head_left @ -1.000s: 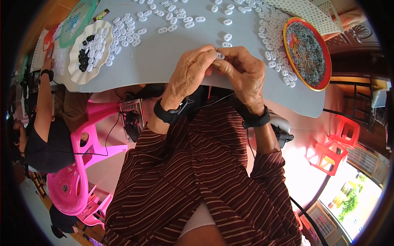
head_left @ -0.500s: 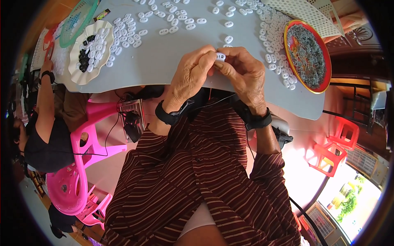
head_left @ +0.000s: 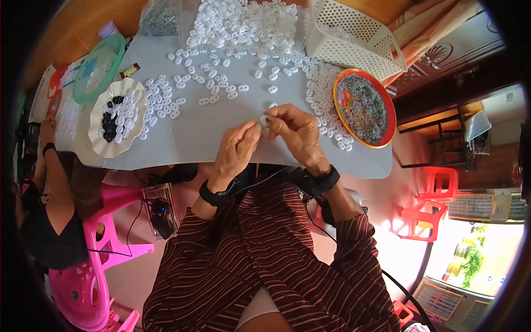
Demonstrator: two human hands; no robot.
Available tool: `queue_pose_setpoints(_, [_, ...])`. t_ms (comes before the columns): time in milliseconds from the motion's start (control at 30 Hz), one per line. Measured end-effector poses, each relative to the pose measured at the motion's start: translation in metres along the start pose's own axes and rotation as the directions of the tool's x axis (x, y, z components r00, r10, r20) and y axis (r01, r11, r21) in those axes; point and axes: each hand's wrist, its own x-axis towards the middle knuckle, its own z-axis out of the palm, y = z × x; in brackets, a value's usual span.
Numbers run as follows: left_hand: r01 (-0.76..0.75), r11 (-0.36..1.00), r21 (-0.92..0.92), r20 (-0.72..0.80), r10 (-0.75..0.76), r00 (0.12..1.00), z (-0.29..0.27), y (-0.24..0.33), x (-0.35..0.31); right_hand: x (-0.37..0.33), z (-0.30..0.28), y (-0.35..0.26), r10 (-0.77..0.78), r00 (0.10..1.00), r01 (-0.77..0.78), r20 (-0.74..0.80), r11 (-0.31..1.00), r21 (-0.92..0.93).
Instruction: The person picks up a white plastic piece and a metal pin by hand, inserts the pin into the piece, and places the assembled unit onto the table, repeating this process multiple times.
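Above the near part of the grey table [head_left: 193,130], my right hand [head_left: 298,135] pinches a small white two-hole cord lock [head_left: 265,119] between thumb and fingertips. My left hand [head_left: 237,149] is beside it, its fingers closed together and the tips close to the cord lock. Whether those left fingers hold a small part is hidden. Loose white oval cord locks [head_left: 215,88] are scattered beyond my hands. A red, gold-edged tray [head_left: 389,135] at the right holds a heap of small grey metal springs [head_left: 365,108].
A wavy-rimmed cream plate [head_left: 102,145] with white and black pieces stands left, near a green basket [head_left: 119,47]. At the back are a clear bin of white pieces [head_left: 243,27] and a white perforated basket [head_left: 359,55]. Another person's arm [head_left: 58,188] reaches in at left.
The view has tilted up, showing the back of the table. My hands have drawn slightly apart; the cord lock stays in my right fingertips.
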Motion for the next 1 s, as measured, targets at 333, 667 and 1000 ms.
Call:
queue_pose_setpoints(333, [0.092,0.99,-0.11,0.1,-0.081,0.992,-0.002,0.015,0.004,0.112,-0.116,-0.076,-0.274,0.872,0.161,-0.406,0.943,-0.291])
queue_pose_setpoints(667, [-0.087,0.994,-0.067,0.063,0.091,0.994,-0.003,0.006,0.005,0.135,-0.011,-0.033,-0.062,0.998,0.051,0.0,0.826,-0.562])
queue_pose_setpoints(1000, [-0.16,0.986,-0.054,0.088,0.164,0.982,-0.001,0.008,0.004,0.199,0.052,0.005,-0.194,0.812,0.58,0.551,0.376,-0.722])
